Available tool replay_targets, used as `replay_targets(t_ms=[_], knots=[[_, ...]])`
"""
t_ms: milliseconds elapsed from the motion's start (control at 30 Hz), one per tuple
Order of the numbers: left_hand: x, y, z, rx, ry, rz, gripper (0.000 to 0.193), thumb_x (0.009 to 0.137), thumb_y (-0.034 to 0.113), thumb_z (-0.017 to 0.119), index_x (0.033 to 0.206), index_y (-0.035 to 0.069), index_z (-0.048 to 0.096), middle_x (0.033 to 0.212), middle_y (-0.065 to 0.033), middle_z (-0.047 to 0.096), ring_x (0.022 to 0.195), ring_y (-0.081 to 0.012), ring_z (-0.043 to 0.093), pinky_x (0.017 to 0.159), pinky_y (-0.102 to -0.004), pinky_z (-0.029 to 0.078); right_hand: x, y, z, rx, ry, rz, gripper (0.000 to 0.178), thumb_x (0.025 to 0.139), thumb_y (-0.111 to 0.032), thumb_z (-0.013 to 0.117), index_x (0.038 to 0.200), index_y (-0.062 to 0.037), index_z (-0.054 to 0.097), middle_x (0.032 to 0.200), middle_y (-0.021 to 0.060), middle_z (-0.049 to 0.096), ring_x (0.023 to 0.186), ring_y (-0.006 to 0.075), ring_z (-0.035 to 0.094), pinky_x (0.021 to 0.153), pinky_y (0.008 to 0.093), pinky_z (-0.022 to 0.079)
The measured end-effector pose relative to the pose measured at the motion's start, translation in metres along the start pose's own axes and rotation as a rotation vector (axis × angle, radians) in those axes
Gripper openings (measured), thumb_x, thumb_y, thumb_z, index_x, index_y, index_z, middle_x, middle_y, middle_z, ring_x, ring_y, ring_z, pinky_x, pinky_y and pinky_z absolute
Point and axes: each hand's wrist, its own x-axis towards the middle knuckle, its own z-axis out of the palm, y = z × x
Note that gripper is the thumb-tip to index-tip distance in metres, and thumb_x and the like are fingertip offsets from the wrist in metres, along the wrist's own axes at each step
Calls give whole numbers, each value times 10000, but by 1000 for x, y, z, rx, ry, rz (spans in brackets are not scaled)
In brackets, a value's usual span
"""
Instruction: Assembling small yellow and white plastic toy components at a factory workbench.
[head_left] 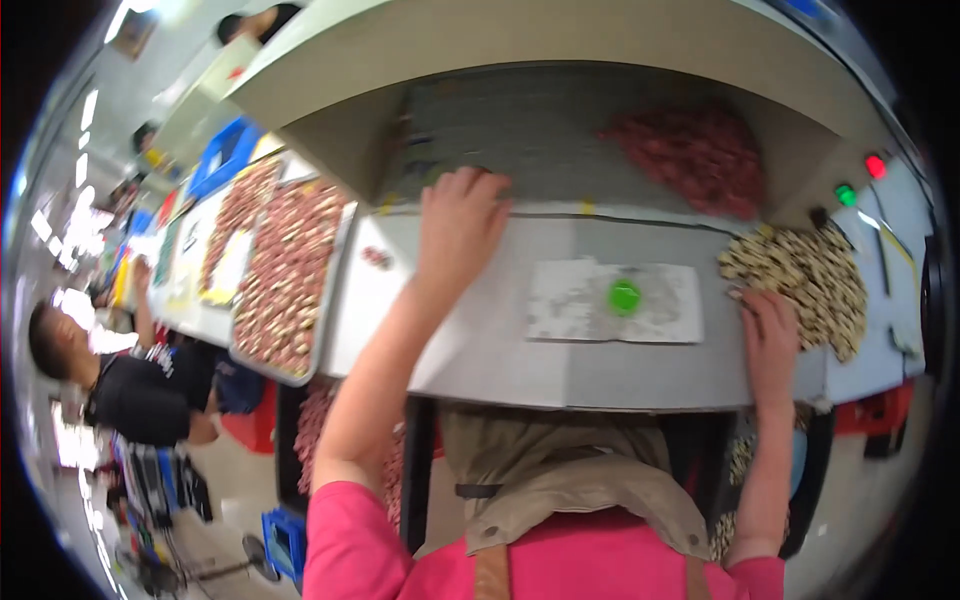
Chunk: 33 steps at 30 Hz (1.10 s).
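Note:
My left hand (pixel 462 225) is at the front edge of a grey recessed bay (pixel 510 130), its fingers bent and drawn together; the fingertips and whatever they hold are hidden. My right hand (pixel 770 335) rests at the near left side of a heap of small beige pieces (pixel 800 280). Its fingers are closed, with a small pale piece (pixel 737 294) at their tips. Between the hands a white sheet (pixel 560 300) lies on the grey worktop, with a round bright green thing (pixel 624 297) on it.
Small reddish pieces (pixel 690 155) are heaped inside the bay. A tray (pixel 290 270) of red and beige parts stands on the left. A few loose pieces (pixel 376 257) lie near my left forearm. Red and green buttons (pixel 875 166) sit far right. A person in black (pixel 140 390) is at left.

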Motion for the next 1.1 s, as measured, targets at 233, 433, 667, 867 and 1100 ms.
replay_targets(t_ms=[233,433,667,867,1100], knots=[[95,58,107,-425,-79,129,214,797,190,641,989,100,612,1006,-122,602,962,-330,574,807,-417,475,-5,9,-4,181,70,38,199,806,-3,640,1003,-27,621,1001,135,583,900,303,577,769,352,475],[119,72,155,-418,-174,127,196,824,225,645,956,82,620,974,-158,630,924,-331,601,794,-426,488,-6,14,-8,224,117,-35,236,807,-2,643,1039,-30,607,986,125,581,865,283,589,742,339,480],[78,52,86,-534,-206,-78,210,857,197,642,998,41,631,891,-117,659,819,-200,642,725,-304,490,-8,11,-21,366,-106,47,247,809,-55,660,1050,-49,609,986,99,586,880,235,596,741,338,485],[-2,53,23,-1061,-221,-464,332,930,161,562,1199,-34,566,1112,-81,634,958,-132,600,850,-257,476,-8,6,-28,210,-222,-30,211,827,-97,651,1028,-49,609,949,92,576,851,235,591,734,322,484],[-91,90,-6,-1699,-181,-806,369,938,105,552,1287,-2,499,1196,-69,580,1013,-118,581,884,-247,487,-1,0,-19,228,-360,-22,235,836,-123,645,1062,-72,605,936,86,559,857,238,583,750,317,478]])
